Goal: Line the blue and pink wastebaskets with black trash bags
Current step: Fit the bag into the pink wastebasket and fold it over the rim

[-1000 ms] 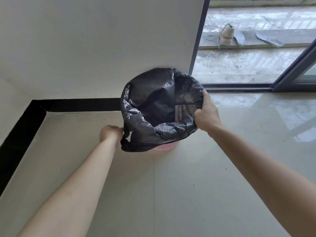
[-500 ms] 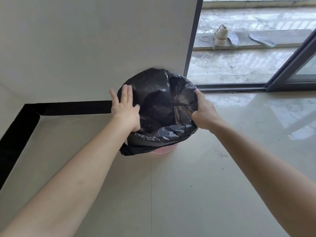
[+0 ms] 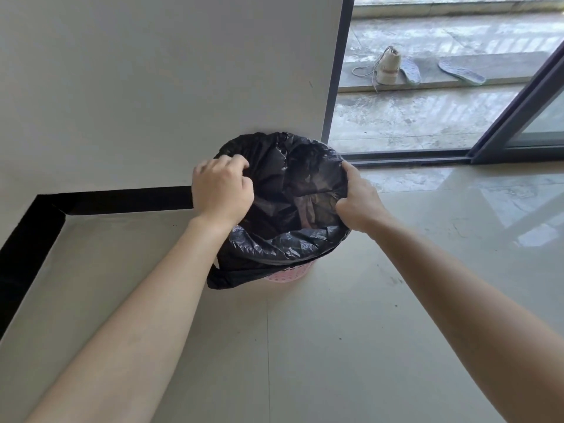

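A pink wastebasket (image 3: 290, 273) stands on the floor against the white wall; only a strip of its perforated side shows under the bag. A black trash bag (image 3: 274, 245) is draped over its rim and hangs down inside and outside. My left hand (image 3: 221, 190) grips the bag's edge at the left rim with curled fingers. My right hand (image 3: 357, 199) pinches the bag's edge at the right rim. The blue wastebasket is not in view.
A white wall (image 3: 152, 87) with a black baseboard (image 3: 122, 203) runs behind the basket. To the right is a sliding glass door frame (image 3: 518, 117). Outside lie a shoe (image 3: 389, 65) and insoles (image 3: 460, 71). Glossy tile floor (image 3: 335, 346) spreads in front.
My left hand rose from low beside the basket to the bag's left rim and its fingers curled onto the plastic. My right hand stayed on the right rim.
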The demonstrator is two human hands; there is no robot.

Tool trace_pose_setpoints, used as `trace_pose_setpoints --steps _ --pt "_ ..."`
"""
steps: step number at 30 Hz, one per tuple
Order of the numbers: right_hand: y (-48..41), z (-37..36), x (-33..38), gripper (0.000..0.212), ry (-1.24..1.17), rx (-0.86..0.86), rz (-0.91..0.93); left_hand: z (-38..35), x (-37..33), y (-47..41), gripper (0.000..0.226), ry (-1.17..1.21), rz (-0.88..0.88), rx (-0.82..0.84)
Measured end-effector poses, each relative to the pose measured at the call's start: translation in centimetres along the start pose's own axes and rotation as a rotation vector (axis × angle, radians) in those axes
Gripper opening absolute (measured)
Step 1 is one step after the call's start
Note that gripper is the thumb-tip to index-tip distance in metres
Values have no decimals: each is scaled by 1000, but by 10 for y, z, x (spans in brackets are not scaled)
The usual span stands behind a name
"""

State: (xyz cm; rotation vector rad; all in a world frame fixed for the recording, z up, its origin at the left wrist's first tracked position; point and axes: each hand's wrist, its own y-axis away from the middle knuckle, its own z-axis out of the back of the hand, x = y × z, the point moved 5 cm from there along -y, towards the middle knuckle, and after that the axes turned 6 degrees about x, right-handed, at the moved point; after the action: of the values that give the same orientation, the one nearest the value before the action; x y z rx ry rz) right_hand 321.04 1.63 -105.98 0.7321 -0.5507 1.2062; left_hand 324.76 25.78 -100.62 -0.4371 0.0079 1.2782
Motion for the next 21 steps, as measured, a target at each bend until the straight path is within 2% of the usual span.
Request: trace_pose_setpoints --steps 2,3,5,7,8,11,16,21 --pt "1 -1 -3 78 -17 -53 13 15 9 14 34 144 161 -209" --pt "4 -4 -3 74 -41 -68 32 14 12 20 41 198 223 -202" --pt "8 -14 -1 72 -87 -51 88 -1 17 29 61 218 304 7" --pt "6 -24 3 74 -54 12 129 -21 25 35 74 117 336 233" --pt "3 -28 4 75 -12 41 140 -28 30 37 76 57 332 283" --pt "-6 -30 8 78 66 77 142 -32 39 33 76 -5 338 270" --pt "1 -28 10 75 14 -15 167 -30 34 38 74 -69 309 283" --pt "-4 -27 11 70 42 -74 187 -30 37 36 63 -29 328 209"
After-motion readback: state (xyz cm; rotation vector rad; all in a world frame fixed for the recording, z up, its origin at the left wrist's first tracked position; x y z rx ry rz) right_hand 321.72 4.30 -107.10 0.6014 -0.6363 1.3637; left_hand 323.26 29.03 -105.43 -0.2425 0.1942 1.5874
